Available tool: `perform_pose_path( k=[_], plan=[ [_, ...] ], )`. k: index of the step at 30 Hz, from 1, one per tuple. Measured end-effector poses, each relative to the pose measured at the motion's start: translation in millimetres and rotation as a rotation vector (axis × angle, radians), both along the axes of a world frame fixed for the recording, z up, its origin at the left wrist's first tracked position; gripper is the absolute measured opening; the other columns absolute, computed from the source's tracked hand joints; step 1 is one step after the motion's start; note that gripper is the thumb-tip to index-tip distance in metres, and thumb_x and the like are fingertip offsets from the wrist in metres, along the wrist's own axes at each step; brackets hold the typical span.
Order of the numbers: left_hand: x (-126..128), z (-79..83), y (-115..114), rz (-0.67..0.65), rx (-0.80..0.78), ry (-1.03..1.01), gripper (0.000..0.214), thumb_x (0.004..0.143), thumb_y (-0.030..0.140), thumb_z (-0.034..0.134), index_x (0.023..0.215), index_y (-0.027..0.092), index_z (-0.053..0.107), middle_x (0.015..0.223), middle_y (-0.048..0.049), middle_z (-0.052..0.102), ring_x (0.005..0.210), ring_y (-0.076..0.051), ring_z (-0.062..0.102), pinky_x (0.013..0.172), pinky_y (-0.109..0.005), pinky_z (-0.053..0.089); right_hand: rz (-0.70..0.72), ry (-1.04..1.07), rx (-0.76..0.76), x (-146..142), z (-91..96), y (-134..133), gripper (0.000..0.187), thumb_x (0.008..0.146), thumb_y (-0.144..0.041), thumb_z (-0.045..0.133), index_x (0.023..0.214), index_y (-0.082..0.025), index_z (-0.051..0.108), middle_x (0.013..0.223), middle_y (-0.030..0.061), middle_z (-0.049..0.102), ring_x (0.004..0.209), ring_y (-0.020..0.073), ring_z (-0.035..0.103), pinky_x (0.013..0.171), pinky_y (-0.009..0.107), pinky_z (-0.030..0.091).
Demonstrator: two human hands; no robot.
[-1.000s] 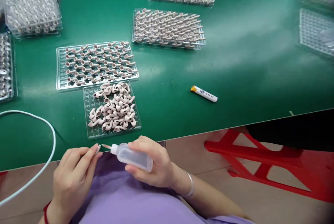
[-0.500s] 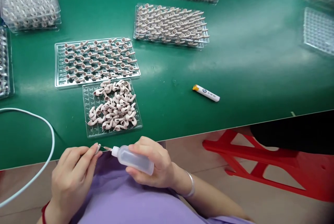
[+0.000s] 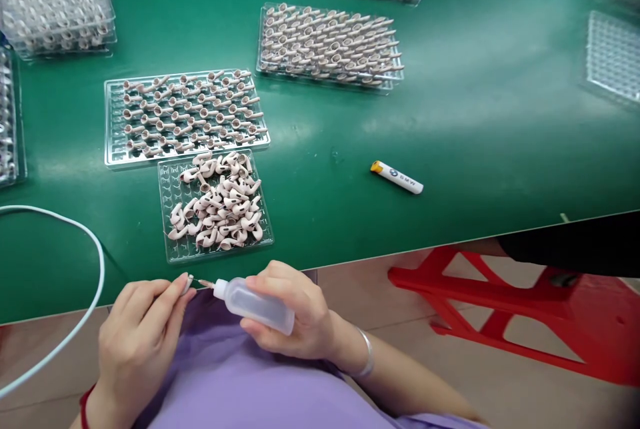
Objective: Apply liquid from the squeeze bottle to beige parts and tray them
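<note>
My left hand (image 3: 143, 336) pinches a small white earbud shell (image 3: 188, 283) between thumb and fingertips, just off the table's front edge. Wrapped in my right hand (image 3: 295, 312) is a translucent squeeze bottle (image 3: 257, 306), lying nearly level, its thin needle tip pointing left at the shell. Whether the tip touches the shell I cannot tell. Beyond my hands a clear tray (image 3: 173, 252) bears a loose heap of white earbud shells (image 3: 227, 206). Behind it, another clear tray (image 3: 114, 156) carries earbud shells set in rows.
A white lighter (image 3: 397, 177) with a yellow end lies on the green table (image 3: 320, 209). More filled trays (image 3: 330, 46) and a tray stack (image 3: 55, 9) stand farther back. A pale cable (image 3: 95, 249) curves at left. At right are a red stool (image 3: 500, 296) and a person's dark-clothed leg (image 3: 575, 246).
Both hands keep almost the same pose, with the needle tip still close to the shell. The view has shifted very slightly. At right, the person's dark-clothed leg has moved a little to the right.
</note>
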State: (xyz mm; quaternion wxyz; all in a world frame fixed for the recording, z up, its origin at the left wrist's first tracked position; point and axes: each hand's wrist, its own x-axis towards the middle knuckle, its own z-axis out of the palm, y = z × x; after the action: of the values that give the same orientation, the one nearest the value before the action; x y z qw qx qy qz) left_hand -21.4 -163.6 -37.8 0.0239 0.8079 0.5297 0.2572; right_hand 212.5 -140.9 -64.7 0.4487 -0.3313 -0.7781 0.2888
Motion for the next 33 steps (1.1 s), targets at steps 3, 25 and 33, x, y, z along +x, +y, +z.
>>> perform_pose_path(
  k=[3,25,33],
  plan=[
    [0.1,-0.5,-0.1,0.008,-0.005,-0.013,0.034,0.081,0.011,0.071,0.114,0.02,0.068,0.082,-0.0042,0.07,0.071,-0.017,0.062,0.071,-0.03,0.05,0.006,0.007,-0.005,-0.3,-0.6,0.0,0.051,0.085,-0.026,0.064,0.132,-0.021,0.045,0.084,0.005,0.068,0.065,0.0176,0.057,0.059,0.031,0.051],
    [27.4,-9.5,-16.7,0.545,-1.254,-1.097,0.045,0.065,0.057,0.078,0.089,0.019,0.082,0.073,-0.0082,0.075,0.061,-0.019,0.063,0.051,-0.025,0.051,-0.123,-0.065,0.111,-30.7,-15.1,-14.4,0.024,0.088,-0.012,0.054,0.11,-0.021,0.056,0.084,0.0026,0.069,0.074,0.0166,0.063,0.073,0.034,0.04],
    [27.9,-22.1,-21.4,0.582,-1.351,-1.26,0.046,0.067,0.054,0.079,0.094,0.017,0.08,0.067,-0.0046,0.07,0.045,-0.008,0.044,0.043,-0.021,0.037,-0.198,-0.079,0.125,-35.6,-21.0,-17.5,0.017,0.089,-0.012,0.053,0.102,-0.022,0.056,0.082,0.0022,0.069,0.074,0.0157,0.062,0.074,0.033,0.04]
  ],
)
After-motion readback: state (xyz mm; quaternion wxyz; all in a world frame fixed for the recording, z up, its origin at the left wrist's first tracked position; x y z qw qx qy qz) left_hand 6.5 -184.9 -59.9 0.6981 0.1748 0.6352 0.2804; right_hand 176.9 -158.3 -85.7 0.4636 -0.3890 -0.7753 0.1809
